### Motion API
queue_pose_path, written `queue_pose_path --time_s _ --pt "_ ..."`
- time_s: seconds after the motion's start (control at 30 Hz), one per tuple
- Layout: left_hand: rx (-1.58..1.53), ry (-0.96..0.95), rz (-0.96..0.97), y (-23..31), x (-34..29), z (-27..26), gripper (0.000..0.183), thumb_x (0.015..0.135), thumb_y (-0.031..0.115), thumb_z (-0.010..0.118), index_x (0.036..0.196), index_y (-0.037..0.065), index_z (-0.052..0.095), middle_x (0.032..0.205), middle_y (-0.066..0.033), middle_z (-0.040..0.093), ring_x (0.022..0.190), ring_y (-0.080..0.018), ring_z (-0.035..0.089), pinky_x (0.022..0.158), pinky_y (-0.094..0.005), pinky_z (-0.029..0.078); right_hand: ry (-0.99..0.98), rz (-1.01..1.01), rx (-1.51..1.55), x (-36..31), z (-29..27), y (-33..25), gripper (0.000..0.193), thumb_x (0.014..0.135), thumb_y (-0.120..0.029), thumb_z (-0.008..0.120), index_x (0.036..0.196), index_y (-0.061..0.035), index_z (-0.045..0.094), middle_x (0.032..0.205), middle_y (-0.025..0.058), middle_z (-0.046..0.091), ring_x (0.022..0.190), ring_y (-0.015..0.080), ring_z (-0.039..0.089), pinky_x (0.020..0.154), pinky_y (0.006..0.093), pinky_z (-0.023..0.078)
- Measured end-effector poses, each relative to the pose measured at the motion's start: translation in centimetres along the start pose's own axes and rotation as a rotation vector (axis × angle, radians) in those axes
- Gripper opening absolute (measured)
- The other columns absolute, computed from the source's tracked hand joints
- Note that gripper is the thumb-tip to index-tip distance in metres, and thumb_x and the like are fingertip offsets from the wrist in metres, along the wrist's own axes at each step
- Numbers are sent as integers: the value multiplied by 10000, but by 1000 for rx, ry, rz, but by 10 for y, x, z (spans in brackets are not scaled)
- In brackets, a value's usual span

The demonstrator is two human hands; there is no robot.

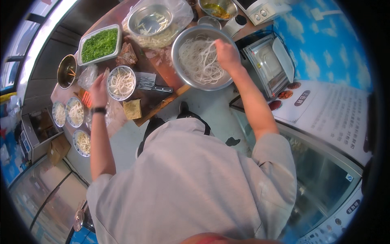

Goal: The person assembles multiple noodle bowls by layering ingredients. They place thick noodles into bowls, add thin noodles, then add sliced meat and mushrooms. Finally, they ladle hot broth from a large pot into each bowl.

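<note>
My right hand [227, 56] is closed on a bunch of white noodles [199, 61] over the right side of a large steel basin [175, 67]. More noodles lie tangled in that basin. At the left rim of a patterned bowl [109, 92] my left hand [98, 91] grips the edge, its fingers partly hidden. Pale noodle strands [122, 82] fill this bowl. Right beside it a cleaver [147, 81] with a dark handle lies on the dark cutting board [144, 95].
Farther left stand three filled bowls [82, 143] and a brass-coloured pot [67, 72]. A white tray [82, 63] holds chopped greens. Behind are a steel bowl [150, 20] in a plastic bag and a shaker [235, 25]. A folded yellowish cloth [132, 109] lies by the board's near edge.
</note>
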State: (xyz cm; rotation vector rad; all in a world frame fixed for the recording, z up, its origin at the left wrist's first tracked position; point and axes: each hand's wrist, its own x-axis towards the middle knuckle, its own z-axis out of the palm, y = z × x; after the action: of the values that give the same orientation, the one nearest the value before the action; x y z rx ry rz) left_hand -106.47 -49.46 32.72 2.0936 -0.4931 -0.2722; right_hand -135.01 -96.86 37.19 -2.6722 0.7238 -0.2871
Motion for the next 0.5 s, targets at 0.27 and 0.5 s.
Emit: queue_pose_path --time_s 0.27,0.5 --pt "26 -383 505 280 12 168 724 915 423 747 1460 3 522 1390 -219 626 1270 -338 622 1047 -399 499 413 -158 1017 31 -141 -56 213 1039 -223 529 1047 -51 655 823 97 676 692 243 650 645 362 515" --pt "-278 -792 561 436 24 236 454 925 337 761 1218 1 676 933 -52 727 744 -146 666 663 -311 544 -63 -113 1751 108 -324 -104 184 962 -5 441 790 -58 481 668 13 381 517 126 340 464 260 325"
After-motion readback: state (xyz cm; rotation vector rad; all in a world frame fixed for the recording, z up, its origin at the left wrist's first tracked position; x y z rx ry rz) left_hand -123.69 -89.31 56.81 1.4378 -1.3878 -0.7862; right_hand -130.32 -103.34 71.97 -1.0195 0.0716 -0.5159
